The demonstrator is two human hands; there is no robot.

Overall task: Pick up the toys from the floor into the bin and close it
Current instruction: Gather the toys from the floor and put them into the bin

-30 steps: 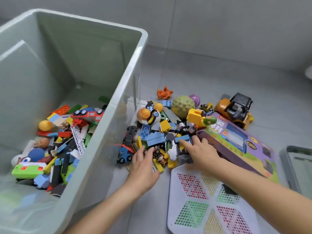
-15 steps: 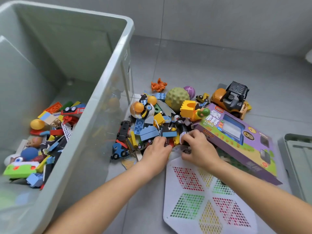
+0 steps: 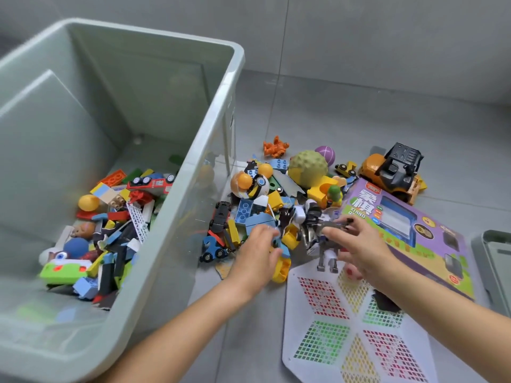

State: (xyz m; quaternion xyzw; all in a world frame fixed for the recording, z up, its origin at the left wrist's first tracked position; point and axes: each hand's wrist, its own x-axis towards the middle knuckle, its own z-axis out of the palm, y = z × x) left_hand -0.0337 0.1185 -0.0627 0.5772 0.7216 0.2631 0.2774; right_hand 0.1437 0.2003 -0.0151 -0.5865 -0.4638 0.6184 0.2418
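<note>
At the toy pile, left hand grips blue and yellow bricks, right hand pinches a grey robot figure, likely one joint load for the bin alongside

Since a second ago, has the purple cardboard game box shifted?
No. The purple cardboard game box keeps its far corner beside the orange toy truck, as before.

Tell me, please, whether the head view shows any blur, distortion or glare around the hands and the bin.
Head view: motion blur smears the left hand, the right hand and the blue brick and grey robot toy they grip; wide-angle distortion bows the bin rim; light is soft and even, no harsh glare.
</note>
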